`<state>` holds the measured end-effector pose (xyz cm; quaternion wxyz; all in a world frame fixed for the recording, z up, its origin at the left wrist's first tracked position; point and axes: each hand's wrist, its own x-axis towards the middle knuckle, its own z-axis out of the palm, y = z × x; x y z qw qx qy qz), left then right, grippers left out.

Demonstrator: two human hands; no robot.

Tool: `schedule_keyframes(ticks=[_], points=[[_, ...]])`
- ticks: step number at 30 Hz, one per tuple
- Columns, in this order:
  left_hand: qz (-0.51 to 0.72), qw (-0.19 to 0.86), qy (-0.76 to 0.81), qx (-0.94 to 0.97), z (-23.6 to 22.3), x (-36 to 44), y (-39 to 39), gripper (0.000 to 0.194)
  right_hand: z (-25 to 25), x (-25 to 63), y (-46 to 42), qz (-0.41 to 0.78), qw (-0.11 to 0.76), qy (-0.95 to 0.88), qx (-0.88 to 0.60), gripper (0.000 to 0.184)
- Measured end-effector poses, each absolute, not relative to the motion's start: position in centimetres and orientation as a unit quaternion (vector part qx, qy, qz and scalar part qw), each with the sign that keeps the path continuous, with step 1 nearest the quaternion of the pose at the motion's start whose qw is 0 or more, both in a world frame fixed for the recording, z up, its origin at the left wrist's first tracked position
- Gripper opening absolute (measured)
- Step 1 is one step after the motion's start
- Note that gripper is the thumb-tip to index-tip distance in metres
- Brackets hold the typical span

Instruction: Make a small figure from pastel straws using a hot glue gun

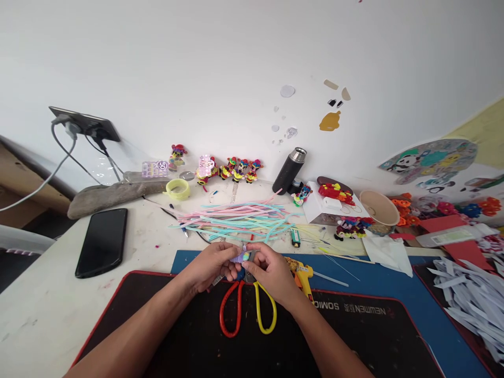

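Note:
My left hand (218, 264) pinches a small pastel craft piece of lilac fuzzy pipe cleaner (238, 257), with a bit of yellow and green at its right end. From the other side my right hand (271, 270) grips the same piece between thumb and fingers. Fingers cover part of it. Just below both hands, scissors with one red and one yellow loop handle (231, 310) lie on the black mat; their blades are mostly hidden. Close beyond my right hand is a yellow glue gun (305, 275) with a clear glue stick.
Pink, blue and yellow pipe cleaners (240, 218) lie spread behind the hands. A phone (101, 242) rests at left. Farther back stand a black thermos (289, 170), a tape roll (177, 189) and several fuzzy figures (240, 169). White paper strips (468, 299) pile up at right.

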<state>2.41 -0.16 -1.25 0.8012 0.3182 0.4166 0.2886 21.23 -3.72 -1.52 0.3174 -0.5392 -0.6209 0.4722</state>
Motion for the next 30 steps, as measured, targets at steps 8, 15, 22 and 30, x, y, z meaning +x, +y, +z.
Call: schedule_keyframes(ticks=[8, 15, 22, 30], points=[[0.277, 0.803, 0.413, 0.328, -1.5, 2.3, -0.2, 0.036, -2.2, 21.3, -3.8, 0.479, 0.334, -0.616, -0.529, 0.029], [0.269, 0.803, 0.42, 0.326, -1.8, 2.3, -0.1, 0.035, -2.8, 21.3, -3.8, 0.473, 0.345, -0.616, -0.527, 0.027], [0.273, 0.811, 0.405, 0.321, -1.9, 2.4, -0.4, 0.04, -2.7, 21.4, -4.0, 0.467, 0.356, -0.614, -0.528, 0.026], [0.307, 0.809, 0.374, 0.334, -1.6, 2.5, -0.7, 0.051, -3.2, 21.6, -3.9, 0.488, 0.383, -0.58, -0.528, 0.028]])
